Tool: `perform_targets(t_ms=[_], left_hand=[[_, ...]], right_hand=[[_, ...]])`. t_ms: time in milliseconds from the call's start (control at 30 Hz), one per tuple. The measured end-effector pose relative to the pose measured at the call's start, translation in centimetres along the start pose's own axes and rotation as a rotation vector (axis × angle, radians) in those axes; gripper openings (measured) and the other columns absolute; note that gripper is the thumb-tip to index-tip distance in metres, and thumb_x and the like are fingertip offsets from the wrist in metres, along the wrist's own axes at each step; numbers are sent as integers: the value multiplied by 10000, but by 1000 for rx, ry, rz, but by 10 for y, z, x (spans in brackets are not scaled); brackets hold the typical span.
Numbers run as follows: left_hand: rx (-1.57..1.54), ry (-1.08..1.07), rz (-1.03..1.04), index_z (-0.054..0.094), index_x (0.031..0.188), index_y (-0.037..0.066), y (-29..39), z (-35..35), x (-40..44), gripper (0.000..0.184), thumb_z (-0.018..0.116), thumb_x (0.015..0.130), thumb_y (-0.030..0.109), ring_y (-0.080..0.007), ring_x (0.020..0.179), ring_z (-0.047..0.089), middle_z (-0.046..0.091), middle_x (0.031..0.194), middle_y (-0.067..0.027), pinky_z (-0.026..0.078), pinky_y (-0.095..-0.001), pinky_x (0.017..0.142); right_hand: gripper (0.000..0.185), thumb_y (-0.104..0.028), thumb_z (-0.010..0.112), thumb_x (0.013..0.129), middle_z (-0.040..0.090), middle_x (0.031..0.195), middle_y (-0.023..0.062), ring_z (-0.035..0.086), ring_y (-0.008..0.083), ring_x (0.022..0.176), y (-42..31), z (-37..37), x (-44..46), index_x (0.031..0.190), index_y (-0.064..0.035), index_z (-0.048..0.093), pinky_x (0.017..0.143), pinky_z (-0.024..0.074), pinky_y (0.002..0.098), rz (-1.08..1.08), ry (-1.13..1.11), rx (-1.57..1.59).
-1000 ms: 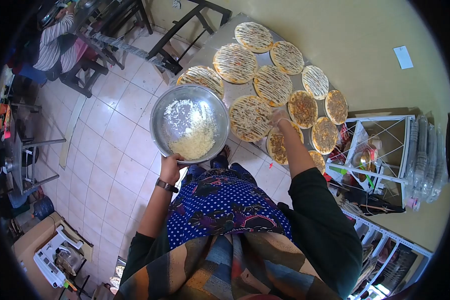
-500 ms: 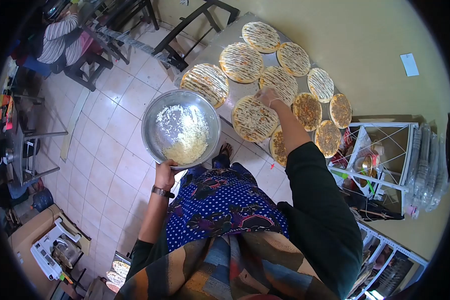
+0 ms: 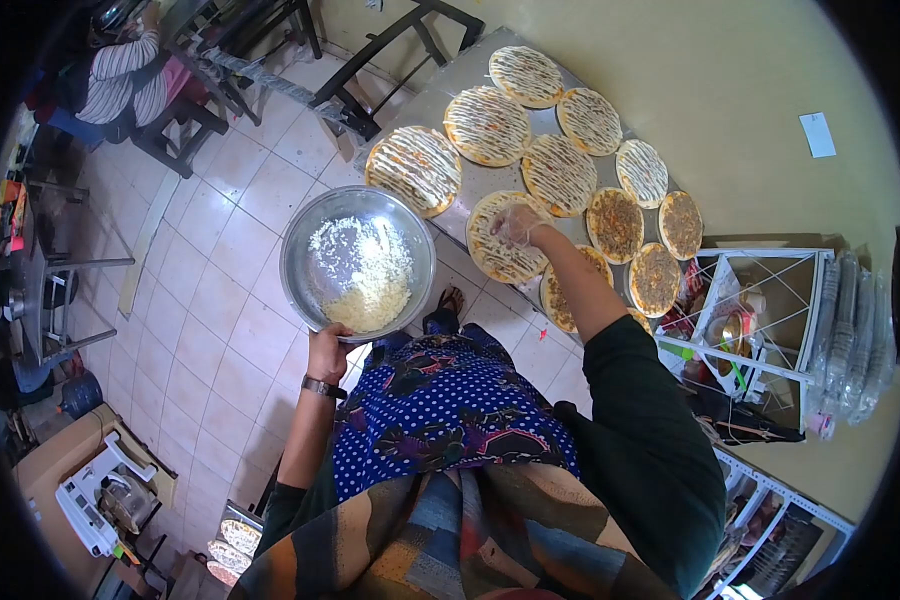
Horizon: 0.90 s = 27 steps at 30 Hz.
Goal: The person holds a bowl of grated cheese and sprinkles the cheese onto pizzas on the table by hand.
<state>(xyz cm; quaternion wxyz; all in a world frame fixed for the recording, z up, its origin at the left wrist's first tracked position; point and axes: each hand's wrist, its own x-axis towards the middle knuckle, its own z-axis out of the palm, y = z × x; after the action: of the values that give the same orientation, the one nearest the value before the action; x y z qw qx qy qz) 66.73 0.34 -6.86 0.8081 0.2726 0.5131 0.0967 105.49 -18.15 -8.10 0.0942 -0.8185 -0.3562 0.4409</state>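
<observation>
My left hand [image 3: 328, 350] grips the near rim of a round steel bowl [image 3: 292, 262], which holds pale shredded topping [image 3: 375, 290]. In a clear plastic glove, my right hand [image 3: 516, 225] is over a round pizza [image 3: 500, 262] with white drizzle; its fingertips point down and are hard to make out, as is anything between them. Around it on the metal table [image 3: 452, 217] lie several more drizzled pizzas [image 3: 560, 175]. Others farther right have a brown topping without drizzle [image 3: 615, 225].
A white rack [image 3: 760, 350] and bagged stacks [image 3: 850, 340] stand at the right by the wall. Another person [image 3: 120, 85] sits at the upper left. A white scale [image 3: 105, 495] rests on a box at the lower left.
My right hand has moved left from the brown-topped pizzas, across the drizzled ones, onto the nearest drizzled pizza. The bowl in my left hand has shifted slightly left and toward me.
</observation>
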Motion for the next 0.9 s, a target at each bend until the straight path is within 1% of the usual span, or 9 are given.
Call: perform_targets(t_ms=[67,200,300,367,467,600,700,767,900], left_hand=[[2,11,-12,455,995,-111,1,0,-2,291,424,707,-84,-258,748,583,551,903,-164,540,-380,709],[4,11,-37,456,985,-110,-1,-3,0,278,425,710,-82,-253,740,581,547,887,-158,540,-380,704],[10,23,-23,456,974,-110,-2,-3,0,263,425,715,-77,-252,738,582,543,873,-153,540,-376,702],[31,12,-32,463,953,-114,0,-3,0,241,427,718,-73,-251,737,583,546,877,-160,541,-370,704],[49,1,-28,473,935,-119,-1,-4,2,225,429,720,-72,-250,747,586,551,876,-165,540,-368,703],[74,14,-34,471,954,-128,-2,-8,4,246,428,719,-72,-262,763,589,552,898,-174,539,-376,722],[29,8,-27,469,964,-135,-2,-5,2,256,429,719,-71,-270,768,590,552,907,-177,536,-381,734],[26,14,-16,470,960,-141,-2,-3,1,252,432,722,-69,-268,770,589,553,915,-182,534,-379,736],[33,4,-16,473,949,-140,-3,0,-1,238,431,726,-69,-267,779,589,553,904,-177,533,-382,740]], right_hand=[[234,-61,589,681,668,775,72,634,171,662,-2,7,-12,889,-108,686,629,509,296,21,56,-131],[239,-43,592,678,667,774,72,635,176,658,-1,19,-32,887,-113,685,627,509,303,31,84,-137],[207,-100,630,664,664,777,84,636,213,705,26,31,-33,861,-119,688,678,500,320,169,23,78],[192,-172,656,652,662,786,101,630,248,740,37,36,-40,831,-114,689,717,490,328,98,111,-195],[195,-197,660,654,661,791,116,629,262,739,44,37,-48,827,-116,695,722,489,325,78,195,-212],[221,-189,668,645,663,801,114,632,252,766,35,35,-52,853,-117,693,741,487,321,161,169,-218],[263,-130,660,647,663,779,115,644,232,719,23,37,-44,907,-100,681,690,504,326,120,205,-151],[262,-91,624,695,660,763,123,647,208,643,14,37,-34,954,-70,662,614,519,315,95,179,112],[238,-86,591,747,655,775,132,639,196,581,6,35,-1,974,-49,649,558,520,294,40,266,67]])
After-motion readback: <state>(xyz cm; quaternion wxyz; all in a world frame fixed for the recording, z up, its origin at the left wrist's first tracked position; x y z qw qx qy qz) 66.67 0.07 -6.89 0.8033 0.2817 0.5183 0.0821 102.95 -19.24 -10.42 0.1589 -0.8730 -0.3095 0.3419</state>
